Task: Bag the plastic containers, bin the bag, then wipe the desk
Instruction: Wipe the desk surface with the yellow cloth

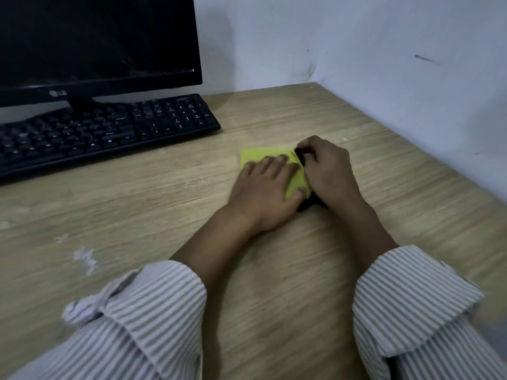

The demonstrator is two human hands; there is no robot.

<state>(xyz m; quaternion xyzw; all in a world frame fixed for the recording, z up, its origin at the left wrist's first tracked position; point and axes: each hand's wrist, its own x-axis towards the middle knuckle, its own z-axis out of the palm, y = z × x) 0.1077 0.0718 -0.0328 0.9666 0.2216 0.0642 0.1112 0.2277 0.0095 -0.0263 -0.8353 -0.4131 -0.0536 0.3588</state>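
A yellow-green cloth point(255, 155) lies flat on the wooden desk point(301, 270), right of the keyboard. My left hand point(267, 187) presses on it with fingers spread straight. My right hand point(327, 171) sits beside it on the cloth's right edge, fingers curled round a small black object point(301, 160) that is mostly hidden under the hand. No plastic containers, bag or bin are in view.
A black keyboard point(109, 133) and a dark monitor point(96, 45) stand at the back left. White walls meet in the corner behind the desk's far right. Pale scuff marks point(86, 259) spot the desk at the left.
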